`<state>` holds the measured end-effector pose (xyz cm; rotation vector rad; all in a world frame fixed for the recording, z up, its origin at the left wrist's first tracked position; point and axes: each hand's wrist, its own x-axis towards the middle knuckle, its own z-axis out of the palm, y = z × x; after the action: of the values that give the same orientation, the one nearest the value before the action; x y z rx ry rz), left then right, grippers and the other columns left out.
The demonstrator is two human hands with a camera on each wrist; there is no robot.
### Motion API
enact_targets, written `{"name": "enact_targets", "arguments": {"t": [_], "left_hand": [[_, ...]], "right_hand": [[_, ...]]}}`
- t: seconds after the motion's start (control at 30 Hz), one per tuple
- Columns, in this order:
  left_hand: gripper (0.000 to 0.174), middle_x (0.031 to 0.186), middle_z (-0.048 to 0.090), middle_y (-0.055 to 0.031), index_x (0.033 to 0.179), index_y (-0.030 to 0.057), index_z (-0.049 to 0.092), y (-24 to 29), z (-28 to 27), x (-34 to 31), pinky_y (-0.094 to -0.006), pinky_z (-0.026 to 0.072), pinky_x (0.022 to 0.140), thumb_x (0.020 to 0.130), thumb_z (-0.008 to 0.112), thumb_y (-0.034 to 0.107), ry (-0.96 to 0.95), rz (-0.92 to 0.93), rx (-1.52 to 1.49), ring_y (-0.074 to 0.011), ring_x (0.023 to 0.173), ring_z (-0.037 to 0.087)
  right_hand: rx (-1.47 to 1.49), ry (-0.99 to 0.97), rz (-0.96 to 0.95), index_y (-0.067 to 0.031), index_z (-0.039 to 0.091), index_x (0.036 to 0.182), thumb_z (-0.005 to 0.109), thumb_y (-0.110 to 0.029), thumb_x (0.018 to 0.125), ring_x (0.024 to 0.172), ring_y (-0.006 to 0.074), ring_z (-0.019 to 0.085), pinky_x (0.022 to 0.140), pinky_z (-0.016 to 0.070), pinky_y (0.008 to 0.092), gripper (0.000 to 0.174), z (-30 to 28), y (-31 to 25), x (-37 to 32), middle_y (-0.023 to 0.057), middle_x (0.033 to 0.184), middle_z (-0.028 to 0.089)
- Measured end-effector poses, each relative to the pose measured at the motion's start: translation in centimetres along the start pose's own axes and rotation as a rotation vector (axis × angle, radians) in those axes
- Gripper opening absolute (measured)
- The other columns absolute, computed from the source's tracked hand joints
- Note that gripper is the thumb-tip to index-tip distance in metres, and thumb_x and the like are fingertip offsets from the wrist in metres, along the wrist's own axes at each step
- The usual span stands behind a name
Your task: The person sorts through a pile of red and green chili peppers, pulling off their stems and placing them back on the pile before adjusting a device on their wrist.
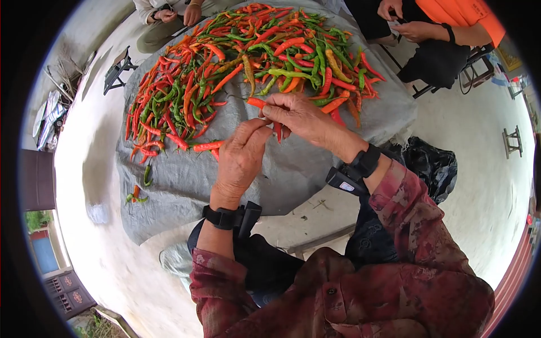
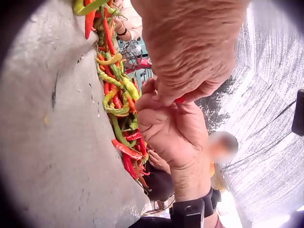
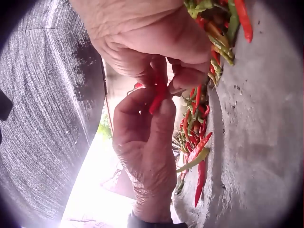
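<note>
Because two grips likely steady it, red pepper (image 1: pixel 257 102) sits between hands: right hand (image 1: pixel 307 119) clamps it, left hand (image 1: pixel 242 156) pinches red flesh alongside. Pepper juts leftward from right grip, long axis nearly crosswise; second red pepper (image 1: pixel 277 132) points back toward wearer. Beyond grips, pepper heap (image 1: pixel 288 44) covers surface (image 1: pixel 186 188).

1. Shows a heap of peppers (image 1: pixel 288 45) on the far part of a sheet (image 1: pixel 191 188), stretching from left to right.
2. Shows stray peppers (image 1: pixel 136 195) before the heap, near the sheet's left edge.
3. Has a stool (image 1: pixel 116 72) on the floor (image 1: pixel 93 135), left of the sheet.
4. Has a bag (image 1: pixel 433 168) beside the sheet at near right, and another stool (image 1: pixel 512 147) farther right.
5. Shows one person (image 1: pixel 147 12) behind the heap at left, another person (image 1: pixel 465 19) at far right.
</note>
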<state>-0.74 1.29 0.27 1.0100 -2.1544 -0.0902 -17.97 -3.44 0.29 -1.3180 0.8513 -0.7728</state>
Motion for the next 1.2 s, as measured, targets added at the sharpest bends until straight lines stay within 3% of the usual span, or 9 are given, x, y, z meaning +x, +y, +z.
{"name": "enact_targets", "arguments": {"t": [0.13,0.17,0.23,0.33,0.47,0.7,0.93,1.13,1.2], "left_hand": [[0.021,0.096,0.061,-0.0082,0.098,0.0071,0.061,-3.1,-4.3,-1.4,-0.036,0.0511,0.067,0.078,0.059,0.001,0.034,-0.147,0.202,-0.0262,0.079,0.063],[0.02,0.098,0.061,-0.009,0.1,0.0066,0.06,-4.1,-5.5,-2.3,-0.0366,0.0505,0.068,0.08,0.058,0.003,0.033,-0.307,0.204,-0.0271,0.079,0.062],[0.02,0.099,0.061,-0.0098,0.102,0.0061,0.06,-4.6,-6.7,-3.4,-0.0373,0.05,0.069,0.082,0.058,0.005,0.033,-0.475,0.213,-0.028,0.08,0.062],[0.026,0.103,0.06,-0.0116,0.108,0.0041,0.057,-4.5,-7.2,-4.3,-0.0379,0.0495,0.069,0.084,0.06,0.014,-0.154,-0.642,0.191,-0.0302,0.087,0.061],[0.039,0.107,0.057,-0.016,0.109,0.0023,0.055,-4.6,-4.8,-4.4,-0.0407,0.049,0.069,0.079,0.066,0.024,-0.253,-0.527,0.182,-0.0333,0.09,0.06],[0.024,0.091,0.057,-0.0172,0.094,0.0022,0.059,-4.0,-1.3,-2.4,-0.0419,0.0477,0.072,0.073,0.066,0.012,-0.313,-0.443,0.19,-0.0351,0.084,0.058],[0.018,0.078,0.061,-0.012,0.091,0.0054,0.062,-2.2,-0.8,-0.4,-0.0405,0.0477,0.061,0.079,0.066,0.018,-0.138,-0.402,0.048,-0.0327,0.072,0.061],[0.021,0.076,0.061,-0.0111,0.092,0.0061,0.061,-1.1,-1.0,0.4,-0.0395,0.0459,0.056,0.082,0.064,0.024,-0.042,-0.442,0.019,-0.0316,0.068,0.061],[0.021,0.077,0.061,-0.011,0.092,0.0061,0.061,-0.9,-0.7,0.4,-0.0393,0.0459,0.056,0.082,0.064,0.024,-0.082,-0.458,0.0,-0.0318,0.068,0.061]], "right_hand": [[-0.24,0.017,0.035,-0.0011,0.06,0.095,0.053,-0.029,0.093,0.056,0.0061,0.054,0.045,0.0415,0.0195,0.029,-0.2,-1.4,0.2,0.0022,0.073,0.059],[-0.179,0.073,-0.022,-0.0023,0.061,0.087,0.053,-0.027,0.092,0.052,0.0073,0.053,0.042,0.0412,0.0233,0.026,-0.6,-1.3,0.4,0.0023,0.067,0.059],[0.005,0.188,-0.069,-0.0031,0.062,0.09,0.055,-0.028,0.091,0.053,0.0076,0.052,0.043,0.0417,0.0227,0.025,-2.0,-1.5,0.9,0.003,0.07,0.06],[0.904,0.387,-0.171,-0.0004,0.058,0.103,0.054,-0.034,0.092,0.062,0.0089,0.051,0.055,0.0424,0.0226,0.036,-3.7,-1.9,1.6,0.0014,0.073,0.058],[1.07,0.281,-0.192,-0.0009,0.057,0.105,0.055,-0.035,0.092,0.064,0.01,0.051,0.056,0.0417,0.0226,0.037,-3.9,-0.7,1.6,0.0003,0.074,0.058],[0.354,-0.026,-0.051,-0.0018,0.06,0.098,0.059,-0.033,0.09,0.059,0.0052,0.052,0.049,0.0426,0.0191,0.033,-0.1,-0.9,0.9,0.0008,0.072,0.059],[0.119,0.104,-0.065,-0.0037,0.061,0.099,0.057,-0.027,0.091,0.062,0.0035,0.049,0.054,0.0424,0.0189,0.025,-0.8,-1.3,0.2,-0.0012,0.073,0.056],[-0.487,0.12,-0.317,0.001,0.061,0.09,0.06,-0.023,0.088,0.063,0.0067,0.05,0.054,0.0419,0.0232,0.024,-0.5,0.1,0.7,-0.0008,0.073,0.058],[-0.452,0.09,-0.253,0.0022,0.064,0.089,0.064,-0.022,0.083,0.064,0.0169,0.059,0.06,0.0464,0.0307,0.025,0.1,-0.3,0.5,0.0094,0.077,0.065]]}}
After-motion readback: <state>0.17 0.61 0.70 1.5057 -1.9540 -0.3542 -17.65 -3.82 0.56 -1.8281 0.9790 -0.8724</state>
